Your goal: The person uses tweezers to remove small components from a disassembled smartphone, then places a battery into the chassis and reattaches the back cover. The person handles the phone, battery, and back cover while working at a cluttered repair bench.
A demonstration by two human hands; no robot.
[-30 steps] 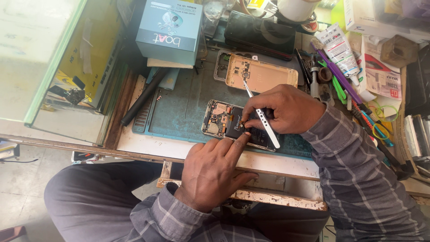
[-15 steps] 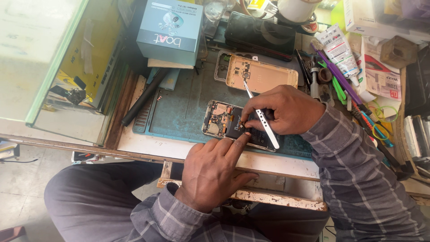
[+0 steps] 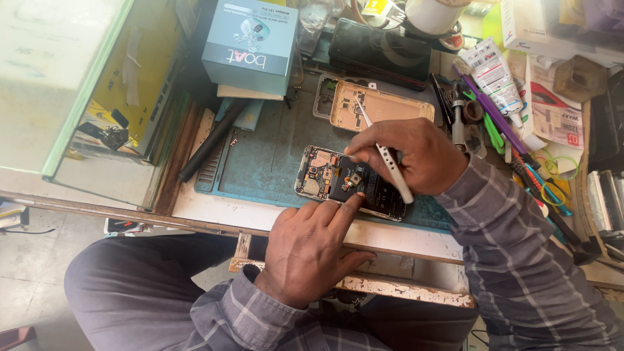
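Note:
An opened phone (image 3: 338, 181) lies face down on a teal work mat (image 3: 273, 156), its circuit boards and black battery exposed. My left hand (image 3: 312, 250) rests at the bench edge, its index finger pressing on the phone's middle. My right hand (image 3: 409, 156) hovers over the phone's right part and holds white tweezers (image 3: 383, 156), with their tip up towards the removed gold back cover (image 3: 380, 104) behind the phone.
A blue-grey box (image 3: 250, 42) stands at the back left, a dark phone (image 3: 377, 49) behind the cover. Tubes, a purple tool (image 3: 491, 114), green-handled tools and rubber bands crowd the right. A black rod (image 3: 211, 140) lies left of the mat. A glass case (image 3: 78, 84) borders the left.
My right hand has lifted slightly off the phone with the tweezers. My left index finger stays on the phone.

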